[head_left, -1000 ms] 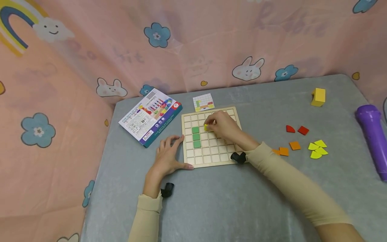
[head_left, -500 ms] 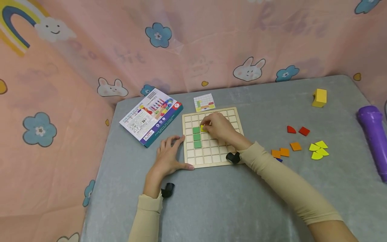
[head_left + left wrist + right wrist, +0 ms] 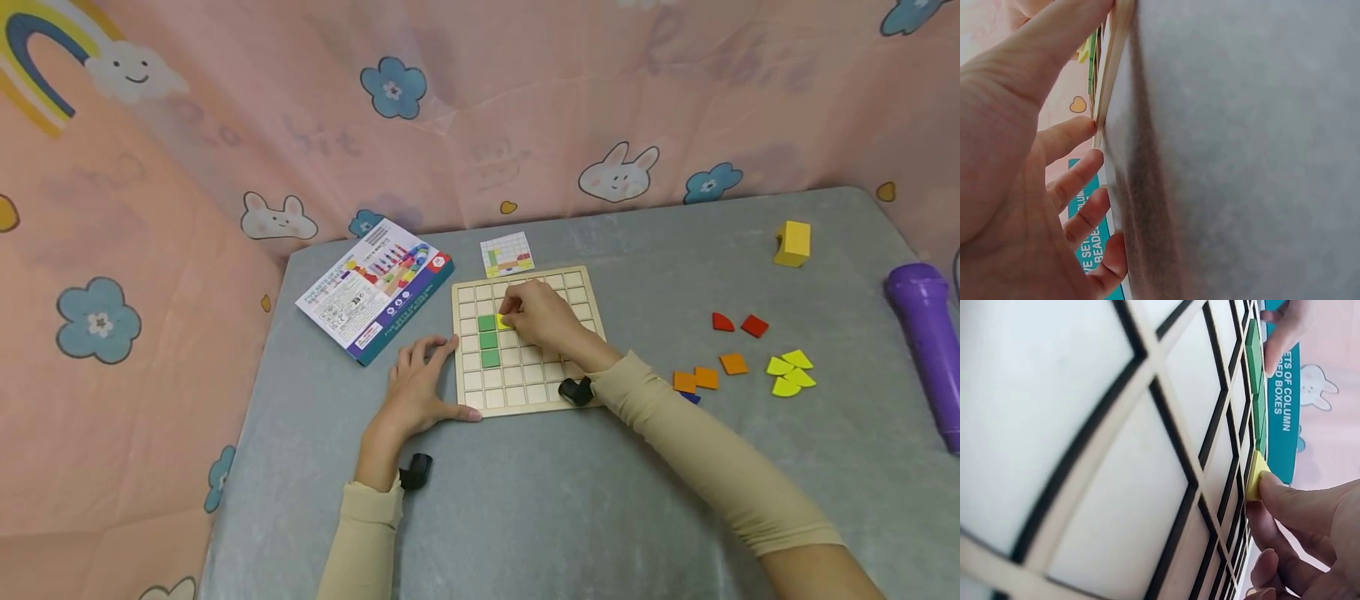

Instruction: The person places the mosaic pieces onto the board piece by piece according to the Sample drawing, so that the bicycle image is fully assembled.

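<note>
A wooden grid board lies on the table, with several green square tiles in a column in its cells. My right hand is over the board. Its thumb and fingertips pinch a yellow tile, which sits right beside the end of the green column. My fingers cover part of the tile in the head view. At the board's near left corner, my left hand is spread with its thumb at the near edge and index finger at the left edge. Its other fingers are extended beside the board.
Behind the board lies a pattern card, with a product box to its left. On the right are orange squares, red pieces, yellow pieces, a partly hidden blue piece, a yellow block and a purple microphone-shaped object.
My right hand has moved a little to the left with the yellow tile, bringing it beside the green column. My left hand has kept its place at the board's corner.
</note>
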{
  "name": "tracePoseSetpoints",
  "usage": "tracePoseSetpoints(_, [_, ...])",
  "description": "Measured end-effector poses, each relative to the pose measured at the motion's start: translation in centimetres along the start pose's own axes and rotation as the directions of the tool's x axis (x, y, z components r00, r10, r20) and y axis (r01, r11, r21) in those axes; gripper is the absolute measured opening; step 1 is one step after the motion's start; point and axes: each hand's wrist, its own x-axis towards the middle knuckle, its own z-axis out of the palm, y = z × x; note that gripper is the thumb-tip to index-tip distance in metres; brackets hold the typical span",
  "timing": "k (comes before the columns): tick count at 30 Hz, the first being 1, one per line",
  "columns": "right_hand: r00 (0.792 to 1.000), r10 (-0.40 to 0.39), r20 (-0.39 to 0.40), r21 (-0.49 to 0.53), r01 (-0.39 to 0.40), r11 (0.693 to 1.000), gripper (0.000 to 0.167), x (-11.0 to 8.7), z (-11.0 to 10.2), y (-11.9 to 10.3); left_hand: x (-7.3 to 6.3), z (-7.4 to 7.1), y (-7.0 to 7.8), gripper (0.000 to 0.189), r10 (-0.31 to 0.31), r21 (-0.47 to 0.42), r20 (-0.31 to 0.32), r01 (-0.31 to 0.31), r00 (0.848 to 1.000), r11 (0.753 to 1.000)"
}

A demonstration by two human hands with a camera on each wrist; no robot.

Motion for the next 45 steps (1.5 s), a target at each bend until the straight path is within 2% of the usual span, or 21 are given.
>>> tracePoseSetpoints(9, [0.999, 0.050, -0.001, -0.031, -0.050, 0.998, 0.004, -0.3, -0.2, -0.1, -0.1, -0.1, 0.1, 0.120, 0.002, 0.005, -0.003, -0.002, 1.000, 1.000])
tracePoseSetpoints(15, [0.997, 0.015, 0.076, -0.048, -0.012, 0.999, 0.021, -1.6, -1.4, 0.8, -0.1, 0.0, 0.1, 0.120, 0.002, -0.001, -0.003, -0.002, 1.000, 1.000])
tracePoseSetpoints(21, [0.997, -0.038, 0.071, -0.012, 0.039, 0.999, 0.027, -4.1, -3.0, 3.0, -0.1, 0.0, 0.1, 0.121, 0.007, -0.004, -0.004, -0.007, 1.000, 1.000])
tracePoseSetpoints(28, [0.997, -0.026, 0.068, 0.034, 0.024, 0.999, 0.026, -7.7, -5.1, 5.9, -0.1, 0.1, 0.0, 0.122, 0.008, 0.005, -0.002, -0.008, 1.000, 1.000])
tracePoseSetpoints(33, [0.997, -0.063, 0.046, 0.000, 0.063, 0.998, 0.019, -10.4, -6.4, 7.5, -0.1, 0.1, -0.1, 0.121, 0.012, 0.002, -0.003, -0.012, 1.000, 1.000])
tracePoseSetpoints(37, [0.997, -0.033, 0.074, -0.029, 0.035, 0.999, 0.015, -12.4, -7.0, 8.1, -0.1, 0.2, -0.2, 0.120, 0.020, 0.001, -0.011, -0.020, 1.000, 1.000])
tracePoseSetpoints(45, [0.996, 0.015, 0.082, -0.118, -0.006, 0.993, 0.023, -14.7, -7.6, 8.8, -0.1, 0.1, 0.0, 0.120, 0.007, 0.000, -0.001, -0.007, 1.000, 1.000])
